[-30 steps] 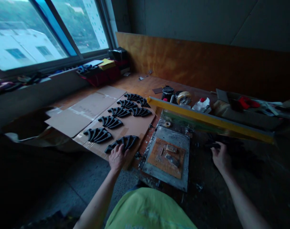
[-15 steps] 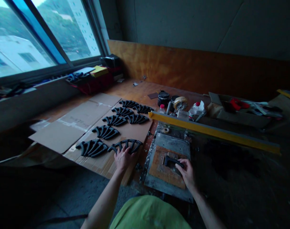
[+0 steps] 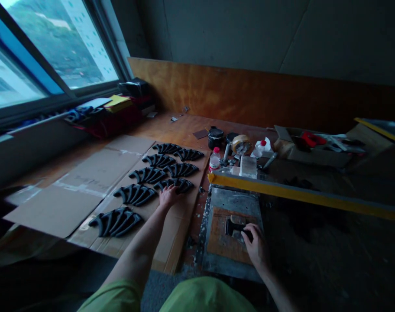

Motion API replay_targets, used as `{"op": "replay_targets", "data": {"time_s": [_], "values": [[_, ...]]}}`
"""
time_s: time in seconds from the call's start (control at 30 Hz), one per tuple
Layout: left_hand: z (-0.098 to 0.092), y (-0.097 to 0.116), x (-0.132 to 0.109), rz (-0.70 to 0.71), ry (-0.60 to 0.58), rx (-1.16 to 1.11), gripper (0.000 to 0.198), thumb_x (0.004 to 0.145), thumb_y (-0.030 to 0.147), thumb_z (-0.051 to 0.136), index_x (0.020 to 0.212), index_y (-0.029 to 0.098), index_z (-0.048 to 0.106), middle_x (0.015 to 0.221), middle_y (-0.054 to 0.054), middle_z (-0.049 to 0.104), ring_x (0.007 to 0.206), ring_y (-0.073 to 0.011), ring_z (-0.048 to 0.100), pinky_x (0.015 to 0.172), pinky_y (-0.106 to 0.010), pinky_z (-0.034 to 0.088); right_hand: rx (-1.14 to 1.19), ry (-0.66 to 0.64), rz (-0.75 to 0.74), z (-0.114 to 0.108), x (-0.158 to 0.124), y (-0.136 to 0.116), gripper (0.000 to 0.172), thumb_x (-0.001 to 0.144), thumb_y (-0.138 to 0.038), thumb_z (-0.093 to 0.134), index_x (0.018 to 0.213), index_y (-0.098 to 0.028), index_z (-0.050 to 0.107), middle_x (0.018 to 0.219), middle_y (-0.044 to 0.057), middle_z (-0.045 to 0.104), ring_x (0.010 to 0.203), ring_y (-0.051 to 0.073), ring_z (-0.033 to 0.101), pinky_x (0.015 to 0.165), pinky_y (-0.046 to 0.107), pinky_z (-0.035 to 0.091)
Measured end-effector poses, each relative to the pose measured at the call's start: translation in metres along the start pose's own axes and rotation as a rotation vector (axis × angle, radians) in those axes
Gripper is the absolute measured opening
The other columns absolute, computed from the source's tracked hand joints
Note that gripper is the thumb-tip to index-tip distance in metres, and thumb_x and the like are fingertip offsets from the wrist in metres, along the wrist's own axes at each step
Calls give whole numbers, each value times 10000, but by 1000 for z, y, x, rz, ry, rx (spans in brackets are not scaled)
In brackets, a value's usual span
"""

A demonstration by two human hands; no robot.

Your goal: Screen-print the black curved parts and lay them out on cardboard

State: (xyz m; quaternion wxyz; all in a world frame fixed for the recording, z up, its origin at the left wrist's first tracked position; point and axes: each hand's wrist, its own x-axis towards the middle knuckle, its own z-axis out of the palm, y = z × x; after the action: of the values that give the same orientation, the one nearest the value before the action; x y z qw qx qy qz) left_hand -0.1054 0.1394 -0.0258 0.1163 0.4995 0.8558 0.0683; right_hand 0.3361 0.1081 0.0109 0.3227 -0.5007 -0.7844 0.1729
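My left hand [image 3: 169, 197] is over the cardboard with its fingers closed on the near edge of a black, fan-shaped ribbed piece [image 3: 183, 185]. Several similar pieces lie in two columns beside and beyond it, one of them [image 3: 116, 222] at the near left. In my right hand [image 3: 255, 243], thumb and fingers grip the end of a black handle-like part [image 3: 237, 228]. Its wider end is over a brown wooden board [image 3: 217, 236], which rests on a grey metal plate [image 3: 230, 197]. My fingers hide part of the handle.
A yellow-edged bar [image 3: 282, 190] crosses behind the plate. Beyond it stand a red-capped bottle [image 3: 214, 160], a black pot [image 3: 215, 138], a tape roll [image 3: 241, 144] and a clear plastic block [image 3: 248, 166]. The cardboard sheet [image 3: 87, 184] reaches left; an open carton [image 3: 324, 151] sits at right.
My left hand has slid the black fan-shaped piece away from me, up to the other pieces in its column. The right hand stays at the handle. The camera view has shifted.
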Motion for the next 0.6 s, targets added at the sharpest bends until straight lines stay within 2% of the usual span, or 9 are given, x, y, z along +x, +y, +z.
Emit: {"op": "replay_targets", "data": {"time_s": [0.1, 0.17, 0.23, 0.33, 0.4, 0.47, 0.53, 0.6], "values": [[-2, 1, -3, -7, 2, -8, 641, 756, 591, 624, 1322, 298, 566, 1516, -79, 410, 1381, -431, 296, 1043, -590, 285, -116, -45, -146, 1, 7, -16, 257, 938, -325, 488, 1131, -219, 621, 1240, 121, 616, 1146, 249, 587, 969, 429, 486], [-9, 13, -8, -13, 45, -53, 664, 751, 566, 646, 1345, 285, 547, 1524, -103, 391, 1388, -450, 276, 1044, -619, 270, -195, -162, -277, 5, 12, -25, 414, 934, -312, 510, 1342, -239, 511, 1422, 106, 502, 1306, 259, 470, 1065, 470, 408], [-22, 33, -15, 20, 125, -171, 631, 759, 531, 655, 1320, 256, 570, 1491, -124, 434, 1371, -416, 329, 1055, -579, 298, -257, -296, -409, 12, 15, -28, 599, 908, -346, 567, 1462, -239, 366, 1510, 95, 398, 1403, 274, 342, 1128, 523, 314], [-58, 77, -26, 130, 207, -527, 542, 795, 533, 606, 1225, 203, 626, 1263, -137, 628, 1180, -298, 553, 987, -427, 427, -287, -452, -527, 17, 11, -24, 752, 869, -437, 618, 1498, -197, 283, 1529, 112, 353, 1429, 280, 289, 1153, 564, 243], [-88, 112, -39, 181, 185, -874, 562, 823, 581, 532, 1201, 174, 618, 974, -98, 707, 899, -217, 654, 832, -338, 506, -261, -521, -562, 13, 4, -21, 752, 868, -493, 602, 1486, -178, 310, 1527, 123, 346, 1429, 275, 289, 1158, 561, 234], [-120, 146, -57, 249, 121, -1217, 583, 842, 614, 467, 1167, 149, 605, 741, -32, 663, 641, -149, 617, 673, -275, 517, -193, -561, -585, 5, -4, -22, 689, 887, -515, 564, 1456, -175, 375, 1498, 122, 399, 1409, 254, 336, 1161, 537, 251], [-149, 174, -79, 311, 70, -1382, 545, 848, 626, 435, 1002, 144, 636, 610, 6, 592, 507, -117, 541, 577, -244, 494, -102, -549, -585, -8, -7, -24, 571, 920, -477, 530, 1406, -185, 458, 1431, 112, 499, 1356, 225, 426, 1158, 510, 280], [-169, 192, -104, 312, 60, -1402, 529, 847, 635, 420, 799, 151, 627, 538, 10, 548, 467, -113, 514, 537, -235, 476, -30, -465, -525, -24, -3, -19, 428, 945, -393, 510, 1331, -212, 547, 1360, 97, 575, 1306, 210, 488, 1144, 503, 312]]}}
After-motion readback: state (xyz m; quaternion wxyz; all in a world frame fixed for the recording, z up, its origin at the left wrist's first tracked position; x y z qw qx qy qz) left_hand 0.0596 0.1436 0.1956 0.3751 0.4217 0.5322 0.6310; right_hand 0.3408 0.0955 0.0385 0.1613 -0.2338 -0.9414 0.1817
